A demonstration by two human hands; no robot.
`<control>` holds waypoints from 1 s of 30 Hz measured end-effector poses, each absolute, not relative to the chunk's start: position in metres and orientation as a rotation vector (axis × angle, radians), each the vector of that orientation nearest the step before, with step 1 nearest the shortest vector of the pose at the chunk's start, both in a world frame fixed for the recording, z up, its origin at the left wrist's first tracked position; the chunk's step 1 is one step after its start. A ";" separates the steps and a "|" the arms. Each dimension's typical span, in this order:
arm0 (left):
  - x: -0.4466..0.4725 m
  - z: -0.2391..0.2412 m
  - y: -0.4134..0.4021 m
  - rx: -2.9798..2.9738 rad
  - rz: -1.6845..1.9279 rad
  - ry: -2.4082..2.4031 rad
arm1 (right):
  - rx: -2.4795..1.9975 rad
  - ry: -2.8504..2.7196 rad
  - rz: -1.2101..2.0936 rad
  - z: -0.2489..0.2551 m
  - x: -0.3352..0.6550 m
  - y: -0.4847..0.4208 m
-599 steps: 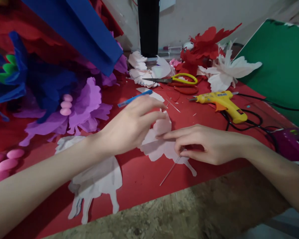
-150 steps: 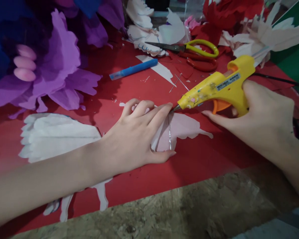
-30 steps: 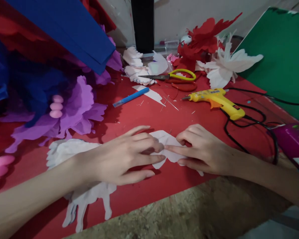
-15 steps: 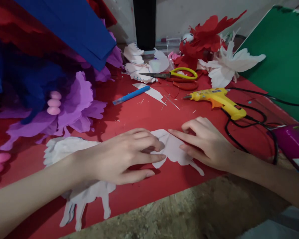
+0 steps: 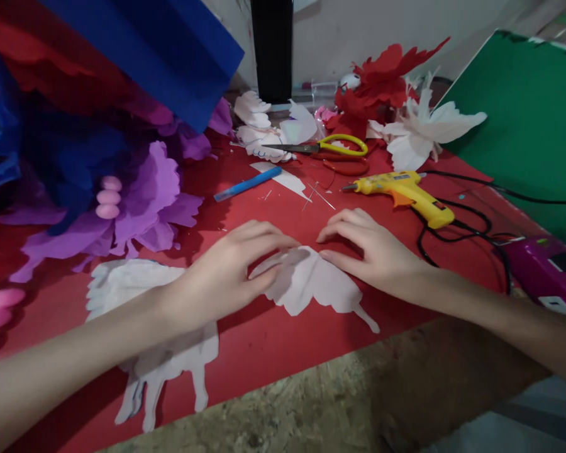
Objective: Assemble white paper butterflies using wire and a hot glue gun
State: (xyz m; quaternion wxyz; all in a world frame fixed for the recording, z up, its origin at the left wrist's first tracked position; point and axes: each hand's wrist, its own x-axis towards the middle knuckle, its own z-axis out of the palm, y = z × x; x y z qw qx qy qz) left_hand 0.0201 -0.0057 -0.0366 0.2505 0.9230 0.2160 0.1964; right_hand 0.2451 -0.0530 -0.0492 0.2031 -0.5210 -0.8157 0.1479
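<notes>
A white butterfly-shaped cutout [image 5: 321, 283] lies on the red sheet in front of me, with a crease near its middle and a thin tail at its lower right. My left hand [image 5: 236, 267] curls around its upper left wing, thumb over the wing and fingertips along the top edge. At the upper right edge is my right hand [image 5: 368, 245], its thumb touching or almost touching the cutout and its curved fingers apart from the thumb. Beneath my left forearm rests a pile of white cutouts [image 5: 136, 283], partly hidden.
Beyond my hands lie a blue pen [image 5: 248, 184], yellow-handled scissors [image 5: 342, 145] and a yellow glue gun [image 5: 405, 192] with a black cord. Purple paper butterflies [image 5: 146, 189] crowd the left; red [image 5: 382, 75] and white [image 5: 427, 129] ones stand back right. A green board [image 5: 523, 126] leans right.
My left hand has moved up and left, from the cutout's middle to its upper left edge. My right hand has lifted off the right wing toward the top edge. More of the cutout shows.
</notes>
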 end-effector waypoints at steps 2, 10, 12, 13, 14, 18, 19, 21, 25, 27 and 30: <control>0.021 -0.038 -0.004 2.491 0.566 0.687 | -1.512 -2.280 0.521 -0.045 0.238 -0.047; 0.018 -0.030 -0.009 2.217 0.702 0.815 | -1.629 -2.217 0.819 -0.030 0.222 -0.036; 0.018 -0.028 -0.009 2.211 0.741 0.864 | -1.584 -2.171 0.880 -0.025 0.221 -0.035; 0.019 -0.028 -0.009 2.204 0.754 0.892 | -1.563 -2.148 0.912 -0.022 0.221 -0.034; 0.020 -0.028 -0.009 2.187 0.762 0.919 | -1.543 -2.124 0.948 -0.019 0.220 -0.034; 0.024 -0.026 -0.008 2.029 0.647 1.002 | -1.444 -2.020 1.072 -0.012 0.215 -0.032; 0.025 -0.024 -0.007 1.980 0.571 1.006 | -1.417 -1.997 1.087 -0.011 0.213 -0.032; 0.025 -0.022 -0.007 1.890 0.447 0.997 | -1.378 -1.962 1.109 -0.010 0.209 -0.031; 0.024 -0.020 -0.007 1.772 0.427 1.006 | -1.412 -1.911 1.132 -0.007 0.206 -0.031; 0.024 -0.020 -0.007 1.760 0.442 1.033 | -1.450 -1.887 1.119 -0.004 0.208 -0.030; 0.024 -0.020 -0.008 1.741 0.455 1.060 | -1.490 -1.841 1.088 0.002 0.212 -0.028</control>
